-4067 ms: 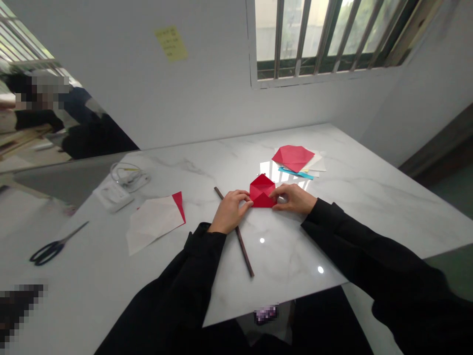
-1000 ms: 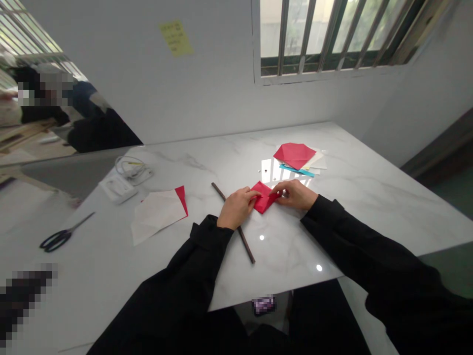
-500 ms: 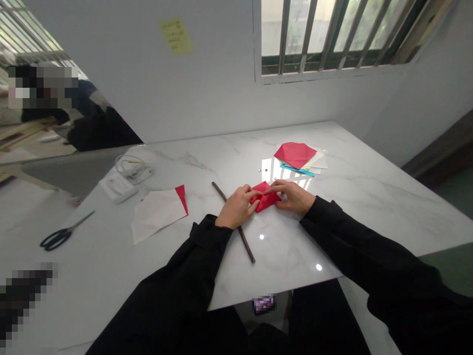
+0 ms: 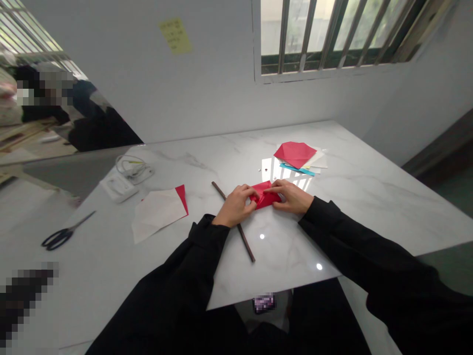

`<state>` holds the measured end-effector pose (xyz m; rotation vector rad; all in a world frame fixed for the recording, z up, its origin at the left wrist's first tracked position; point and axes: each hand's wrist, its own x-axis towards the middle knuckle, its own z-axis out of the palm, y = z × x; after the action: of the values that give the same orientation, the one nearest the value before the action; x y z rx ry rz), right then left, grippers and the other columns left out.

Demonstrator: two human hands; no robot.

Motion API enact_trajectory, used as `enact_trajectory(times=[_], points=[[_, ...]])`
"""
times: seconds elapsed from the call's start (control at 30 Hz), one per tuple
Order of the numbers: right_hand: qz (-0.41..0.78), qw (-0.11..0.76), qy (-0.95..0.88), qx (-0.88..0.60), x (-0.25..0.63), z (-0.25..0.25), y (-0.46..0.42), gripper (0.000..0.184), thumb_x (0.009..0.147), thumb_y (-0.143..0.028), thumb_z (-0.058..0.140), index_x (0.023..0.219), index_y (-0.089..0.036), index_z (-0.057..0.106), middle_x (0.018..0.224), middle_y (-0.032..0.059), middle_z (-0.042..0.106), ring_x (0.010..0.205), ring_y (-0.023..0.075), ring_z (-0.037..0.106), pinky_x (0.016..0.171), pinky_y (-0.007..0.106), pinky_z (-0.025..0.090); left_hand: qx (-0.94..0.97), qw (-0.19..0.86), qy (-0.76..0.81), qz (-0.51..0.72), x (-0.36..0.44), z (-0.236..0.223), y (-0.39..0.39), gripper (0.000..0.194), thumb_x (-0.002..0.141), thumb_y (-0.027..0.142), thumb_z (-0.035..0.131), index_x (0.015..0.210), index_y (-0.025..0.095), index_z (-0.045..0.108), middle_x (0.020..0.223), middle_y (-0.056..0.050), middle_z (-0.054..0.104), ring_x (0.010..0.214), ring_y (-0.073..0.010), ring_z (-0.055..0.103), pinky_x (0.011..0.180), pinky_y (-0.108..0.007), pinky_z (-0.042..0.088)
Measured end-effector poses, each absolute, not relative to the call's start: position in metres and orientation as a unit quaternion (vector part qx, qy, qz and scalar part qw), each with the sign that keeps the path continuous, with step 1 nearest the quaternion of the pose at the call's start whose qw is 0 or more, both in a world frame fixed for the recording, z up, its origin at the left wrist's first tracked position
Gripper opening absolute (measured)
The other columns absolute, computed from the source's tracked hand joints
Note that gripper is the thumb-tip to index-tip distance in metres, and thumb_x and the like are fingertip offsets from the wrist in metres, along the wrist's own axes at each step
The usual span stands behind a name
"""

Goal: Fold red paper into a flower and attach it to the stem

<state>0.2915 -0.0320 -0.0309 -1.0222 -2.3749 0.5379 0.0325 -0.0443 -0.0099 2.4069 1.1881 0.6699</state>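
So, folded red paper btwn L hand & R hand

Through the head camera I'm seeing creased, matt red paper against a tabletop that is looking like marble, smooth and glossy, mirroring light. The stick is reading as dull dark wood. The scissors are showing metal blades and dark, plastic-looking handles; the sleeves are appearing as matt black cloth.
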Motion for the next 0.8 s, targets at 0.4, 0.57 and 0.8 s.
enact_trajectory(times=[0.4,0.57,0.8], points=[[0.178,0.265,-0.858,-0.403,0.2949,-0.0389,-0.0272,0.046,0.087,-0.020,0.076,0.132,-0.018,0.080,0.114,0.0143,0.072,0.109,0.0311,0.067,0.101,0.048,0.053,0.864,0.192,0.402,0.234,0.0297,-0.0098,-0.0456,0.023,0.086,0.030,0.088,0.098,0.024,0.070,0.120,-0.007,0.072,0.116,-0.0284,0.067,0.108,-0.050,0.054],[0.177,0.260,-0.859,-0.405,0.2955,-0.0385,-0.0266,0.045,0.087,-0.021,0.077,0.132,-0.018,0.080,0.114,0.0145,0.072,0.108,0.0307,0.068,0.101,0.047,0.054,0.862,0.174,0.412,0.237,0.0323,-0.0114,-0.0467,0.010,0.091,0.021,0.080,0.093,0.023,0.071,0.115,-0.006,0.073,0.109,-0.0269,0.069,0.102,-0.047,0.056],[0.189,0.253,-0.861,-0.399,0.2984,-0.0344,-0.0269,0.043,0.089,-0.023,0.077,0.131,-0.019,0.081,0.115,0.0142,0.072,0.107,0.0301,0.069,0.100,0.047,0.055,0.853,0.177,0.422,0.250,0.0307,-0.0102,-0.0471,0.009,0.092,0.022,0.080,0.090,0.023,0.072,0.110,-0.005,0.075,0.104,-0.0247,0.072,0.100,-0.044,0.057]])
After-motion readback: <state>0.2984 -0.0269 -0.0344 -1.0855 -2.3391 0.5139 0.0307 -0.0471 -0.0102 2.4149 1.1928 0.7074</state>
